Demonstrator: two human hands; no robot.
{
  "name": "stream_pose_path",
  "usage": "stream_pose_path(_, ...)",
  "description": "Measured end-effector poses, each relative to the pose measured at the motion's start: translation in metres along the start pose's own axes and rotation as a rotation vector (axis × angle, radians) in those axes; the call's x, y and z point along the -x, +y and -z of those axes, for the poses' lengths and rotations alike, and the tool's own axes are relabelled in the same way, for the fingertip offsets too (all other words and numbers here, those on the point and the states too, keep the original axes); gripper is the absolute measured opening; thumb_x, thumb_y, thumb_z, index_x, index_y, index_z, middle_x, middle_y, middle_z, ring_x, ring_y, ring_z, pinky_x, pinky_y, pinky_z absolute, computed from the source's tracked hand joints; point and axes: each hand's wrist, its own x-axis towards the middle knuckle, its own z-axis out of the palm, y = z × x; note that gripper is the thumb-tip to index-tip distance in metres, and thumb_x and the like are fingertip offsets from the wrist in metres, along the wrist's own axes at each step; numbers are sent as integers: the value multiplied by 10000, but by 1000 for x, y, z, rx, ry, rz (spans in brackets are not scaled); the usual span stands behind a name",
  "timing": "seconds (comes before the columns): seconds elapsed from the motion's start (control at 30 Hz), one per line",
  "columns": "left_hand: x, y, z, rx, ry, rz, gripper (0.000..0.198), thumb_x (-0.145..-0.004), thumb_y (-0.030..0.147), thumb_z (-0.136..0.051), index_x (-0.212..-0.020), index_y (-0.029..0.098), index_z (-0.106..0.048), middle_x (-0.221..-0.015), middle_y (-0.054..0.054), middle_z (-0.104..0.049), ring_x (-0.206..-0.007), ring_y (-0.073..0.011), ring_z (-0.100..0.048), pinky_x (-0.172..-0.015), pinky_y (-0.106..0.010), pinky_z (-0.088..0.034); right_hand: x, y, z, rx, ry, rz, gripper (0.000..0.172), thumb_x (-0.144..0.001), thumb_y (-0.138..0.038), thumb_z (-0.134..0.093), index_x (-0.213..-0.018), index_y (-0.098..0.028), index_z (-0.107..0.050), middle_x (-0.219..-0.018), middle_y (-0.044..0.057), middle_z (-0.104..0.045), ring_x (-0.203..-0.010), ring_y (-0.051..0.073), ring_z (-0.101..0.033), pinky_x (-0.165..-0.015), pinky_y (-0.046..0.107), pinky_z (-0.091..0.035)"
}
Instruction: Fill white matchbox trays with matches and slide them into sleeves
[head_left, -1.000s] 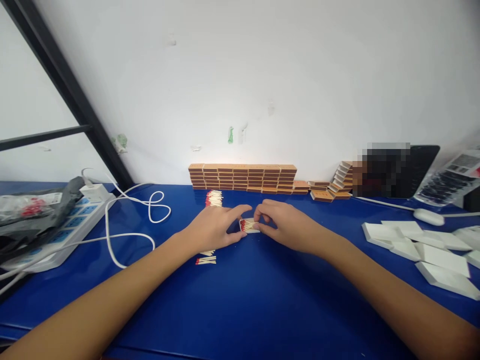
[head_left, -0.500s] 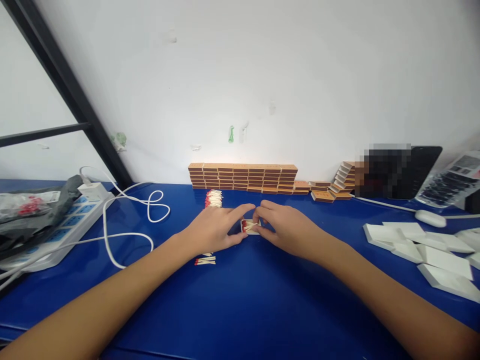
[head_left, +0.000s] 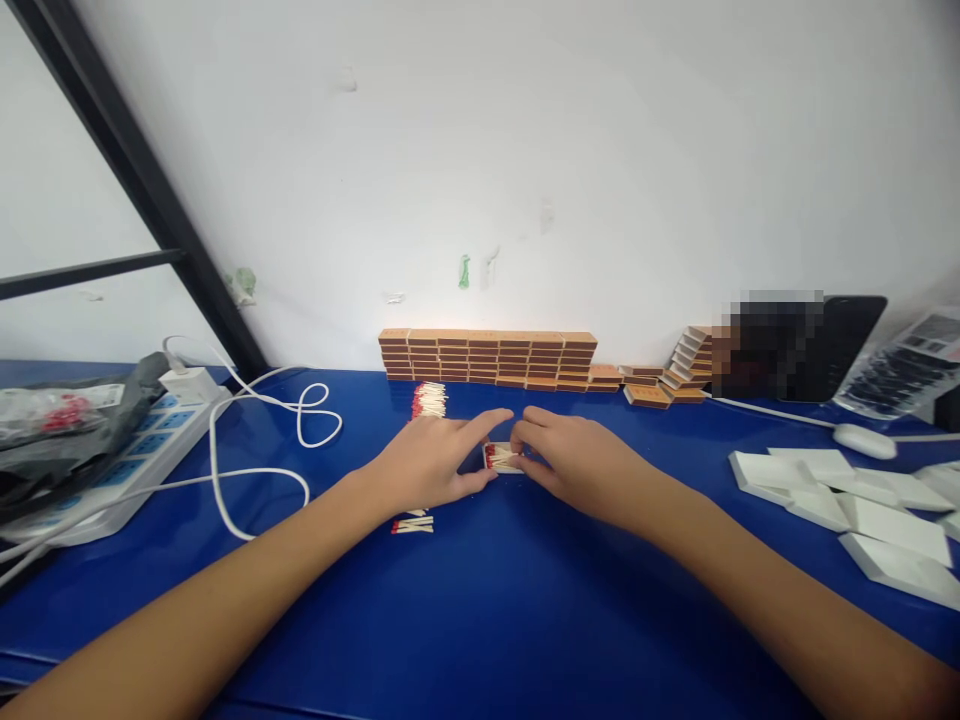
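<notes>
A small white matchbox tray (head_left: 510, 470) lies on the blue table between my hands, holding red-tipped matches (head_left: 501, 457). My left hand (head_left: 424, 460) grips the tray's left end, thumb at the near side and fingers at the far side. At the right end, my right hand (head_left: 585, 455) has its thumb and fingers pinched on the pale ends of the matches. Its fingertips partly cover that end of the tray. A pile of loose matches (head_left: 430, 399) lies beyond my left hand, and a few more matches (head_left: 412, 524) lie just below it.
Closed matchboxes (head_left: 487, 357) are stacked in rows against the wall. Several matchbox sleeves (head_left: 686, 365) lean right of them, beside a dark phone (head_left: 851, 345). White trays (head_left: 892, 525) are scattered at the right. A power strip (head_left: 142, 450) and white cables (head_left: 214, 480) occupy the left.
The matches in the tray now lie more evenly side by side. My right fingers have shifted slightly to the right, toward the tray's end. My left hand keeps its hold.
</notes>
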Motion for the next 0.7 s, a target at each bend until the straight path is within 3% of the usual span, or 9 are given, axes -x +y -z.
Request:
stream_pose_path(0.33, 0, 1, 1, -3, -1, 0, 662, -973, 363, -730, -1549, 244, -427, -1062, -7, -785, -718, -190, -712, -591, -295, -453, 3, 7, 3, -151, 10, 36, 128, -1027, -197, -565, -964, -187, -676, -996, 59, -646, -753, 157, -584, -665, 295, -375)
stream_pose_path(0.53, 0, -1, 4, 37, -12, -83, 182, -996, 326, -713, -1124, 196, -709, -1049, -21, -770, -902, -210, -742, -669, -302, -486, 2, 8, 2, -248, -6, 43, 117, -1005, -206, -587, -923, -204, -670, -940, 41, -624, -750, 152, -562, -663, 287, -378)
stream_pose_path(0.7, -1, -2, 3, 57, -17, -88, 158, -986, 304, -727, -1091, 187, -718, -1059, -18, -767, -909, -210, -739, -672, -302, -480, 1, 9, -1, -297, 16, 57, 94, -986, -181, -587, -931, -210, -659, -926, 28, -617, -763, 149, -552, -679, 281, -382)
